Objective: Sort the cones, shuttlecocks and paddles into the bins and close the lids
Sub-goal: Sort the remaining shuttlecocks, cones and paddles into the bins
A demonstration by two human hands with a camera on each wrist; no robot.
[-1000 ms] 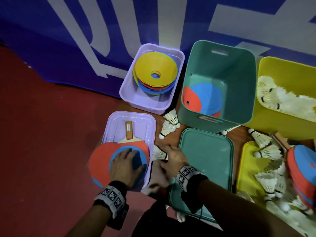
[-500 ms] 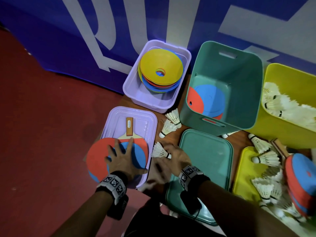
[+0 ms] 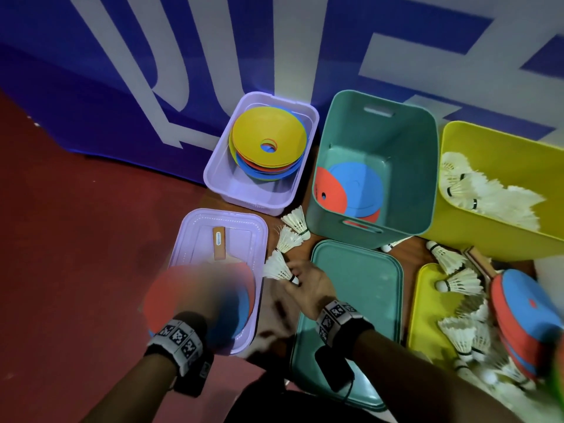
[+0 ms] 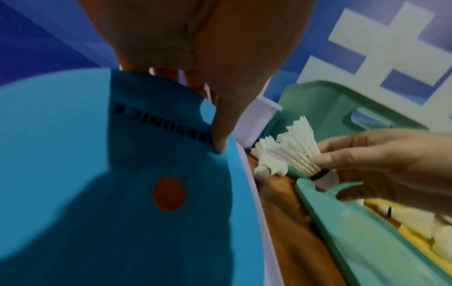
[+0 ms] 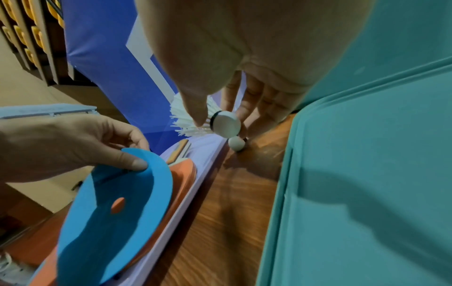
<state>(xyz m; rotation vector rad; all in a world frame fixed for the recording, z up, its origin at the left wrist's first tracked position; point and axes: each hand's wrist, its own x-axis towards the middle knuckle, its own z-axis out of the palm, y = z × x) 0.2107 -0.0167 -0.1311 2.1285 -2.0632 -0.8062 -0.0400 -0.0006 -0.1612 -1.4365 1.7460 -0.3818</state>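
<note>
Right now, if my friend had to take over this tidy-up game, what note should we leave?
Left hand pinches a blue cone off the purple lid, where a paddle also lies.
Right hand pinches a shuttlecock between the purple and green lids.
Done: cones stacked in the purple bin, some in the green bin, shuttlecocks in the yellow bin.
Left: loose shuttlecocks, cones, paddles; all three lids are off.

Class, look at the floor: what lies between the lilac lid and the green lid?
In the head view, loose shuttlecocks lie on the wooden strip between the lilac lid and green lid; the right hand pinches one shuttlecock there.
</note>
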